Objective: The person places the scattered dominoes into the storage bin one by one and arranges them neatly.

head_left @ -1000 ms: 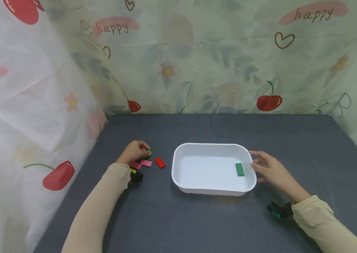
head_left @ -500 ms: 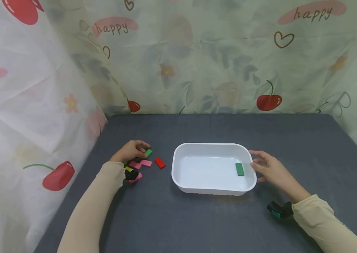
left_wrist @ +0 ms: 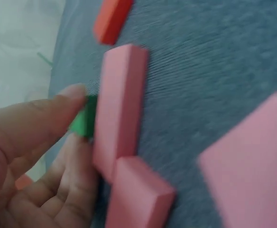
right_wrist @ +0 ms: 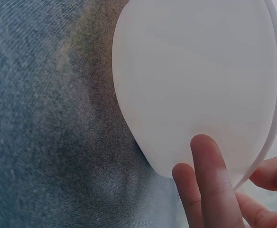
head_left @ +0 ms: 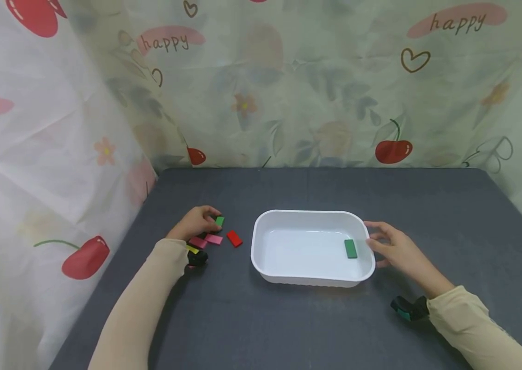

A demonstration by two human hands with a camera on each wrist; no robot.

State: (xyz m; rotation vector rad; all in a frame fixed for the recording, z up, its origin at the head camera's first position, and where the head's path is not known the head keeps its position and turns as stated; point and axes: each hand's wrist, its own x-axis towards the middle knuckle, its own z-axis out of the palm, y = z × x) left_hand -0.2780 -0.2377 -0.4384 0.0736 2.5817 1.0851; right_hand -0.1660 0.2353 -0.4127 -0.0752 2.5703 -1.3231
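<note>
In the head view my left hand [head_left: 192,222] is at the left of the table, with the thumb and fingers pinching a green block [head_left: 219,221]. The left wrist view shows this small green block [left_wrist: 85,118] between thumb and fingertips, right beside a pink block [left_wrist: 122,102]. A second pink block [left_wrist: 141,197] touches the first one's end. My right hand [head_left: 399,252] is at the right end of a white plastic tub [head_left: 307,281], fingers fairly straight. The right wrist view has two fingers against the tub's outer wall [right_wrist: 195,71] and others by its rim.
Another green block [head_left: 351,248] lies inside the tub near its right end. A red block [head_left: 234,238] is on the dark table [head_left: 289,329] between the pink blocks and the tub. A patterned curtain [head_left: 289,103] hangs behind the table.
My left hand has shifted slightly left and back right over the blocks, and the green block at its fingertips has turned. The right hand and tub have stayed in place.
</note>
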